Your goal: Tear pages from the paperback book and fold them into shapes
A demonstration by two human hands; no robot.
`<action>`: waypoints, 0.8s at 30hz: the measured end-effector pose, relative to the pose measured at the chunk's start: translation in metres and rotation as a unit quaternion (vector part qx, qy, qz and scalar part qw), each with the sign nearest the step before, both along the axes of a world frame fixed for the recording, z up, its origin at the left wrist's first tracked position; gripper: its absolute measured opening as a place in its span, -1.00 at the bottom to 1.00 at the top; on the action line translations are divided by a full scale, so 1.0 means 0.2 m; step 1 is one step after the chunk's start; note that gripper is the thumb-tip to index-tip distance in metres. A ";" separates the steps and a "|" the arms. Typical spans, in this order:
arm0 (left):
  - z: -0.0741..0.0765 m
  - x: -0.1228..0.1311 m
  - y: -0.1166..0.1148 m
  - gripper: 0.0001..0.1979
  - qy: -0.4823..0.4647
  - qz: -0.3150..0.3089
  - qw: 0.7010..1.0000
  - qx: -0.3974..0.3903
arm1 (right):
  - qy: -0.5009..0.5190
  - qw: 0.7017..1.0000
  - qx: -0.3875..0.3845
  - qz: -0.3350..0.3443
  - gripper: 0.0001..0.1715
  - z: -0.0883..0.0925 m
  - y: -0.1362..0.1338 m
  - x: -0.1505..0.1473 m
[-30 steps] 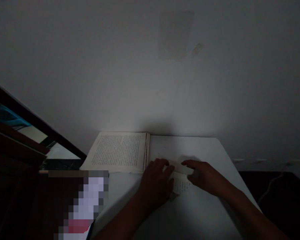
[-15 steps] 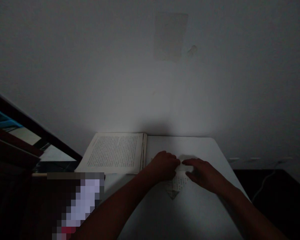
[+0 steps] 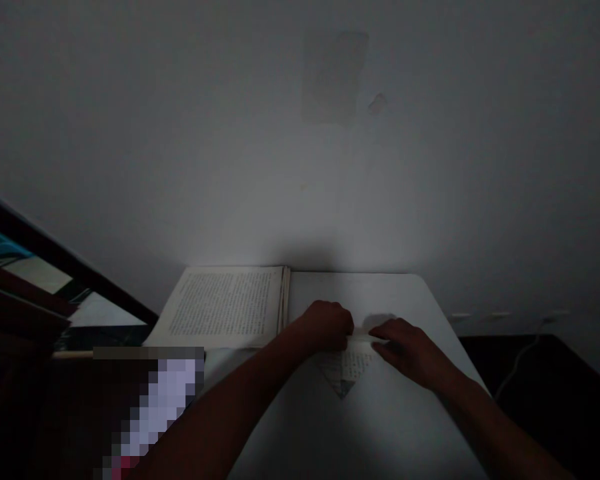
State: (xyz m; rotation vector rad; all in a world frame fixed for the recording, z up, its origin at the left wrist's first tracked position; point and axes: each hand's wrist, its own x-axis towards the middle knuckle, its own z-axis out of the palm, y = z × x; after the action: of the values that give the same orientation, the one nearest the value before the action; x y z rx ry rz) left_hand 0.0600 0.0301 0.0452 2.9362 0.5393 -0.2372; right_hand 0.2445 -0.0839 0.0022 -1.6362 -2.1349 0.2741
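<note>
A printed paper sheet (image 3: 345,370), folded into a downward-pointing triangle, lies on the white table (image 3: 380,427). My left hand (image 3: 325,327) is curled, its fingers pressing the paper's upper left edge. My right hand (image 3: 410,350) pinches the upper right edge, fingers together. The two hands nearly meet over the top fold. The scene is dim, so the finger detail is poor.
An open book (image 3: 225,307) with printed pages lies at the table's far left, against the plain wall (image 3: 300,133). A dark wooden frame (image 3: 55,253) slants along the left. A pale cable (image 3: 520,357) hangs on the dark floor to the right.
My left hand moved up from flat on the paper to its top edge. The paper now shows a triangular point toward me. My right hand stayed roughly in place.
</note>
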 end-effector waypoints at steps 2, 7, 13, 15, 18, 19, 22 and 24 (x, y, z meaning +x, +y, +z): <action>0.00 -0.01 -0.01 -0.80 -0.004 -0.001 1.000 0.001 | 0.005 1.000 0.001 0.011 -0.88 0.00 0.00 0.00; -0.01 -0.01 -0.03 -0.82 -0.004 -0.003 1.000 0.007 | 0.014 0.999 0.007 0.034 -0.93 0.01 0.00 0.00; -0.04 -0.04 -0.06 -0.87 -0.043 -0.039 0.997 0.049 | -0.006 0.997 0.030 0.070 -0.89 0.01 0.00 0.00; -0.06 -0.05 -0.07 -0.89 -0.070 -0.049 0.994 0.068 | -0.022 0.996 0.046 0.079 -0.86 0.01 -0.01 0.00; -0.10 -0.07 -0.09 -0.91 -0.101 -0.056 0.990 0.087 | -0.038 0.992 0.076 0.089 -0.80 0.00 -0.03 -0.02; -0.11 -0.08 -0.09 -0.92 -0.108 -0.058 0.988 0.093 | -0.041 0.992 0.083 0.091 -0.78 0.00 -0.03 -0.02; -0.11 -0.09 -0.11 -0.91 -0.117 -0.064 0.985 0.111 | -0.054 0.990 0.094 0.091 -0.74 0.00 -0.05 -0.03; -0.11 -0.09 -0.12 -0.92 -0.117 -0.069 0.983 0.122 | -0.067 0.989 0.094 0.090 -0.73 0.00 -0.07 -0.03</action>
State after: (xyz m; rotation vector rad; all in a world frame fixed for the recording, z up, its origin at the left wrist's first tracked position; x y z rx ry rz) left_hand 0.0415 0.0057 0.0234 3.1818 0.3527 0.1712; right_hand 0.2392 -0.0973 0.0017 -1.3926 -2.3345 0.0157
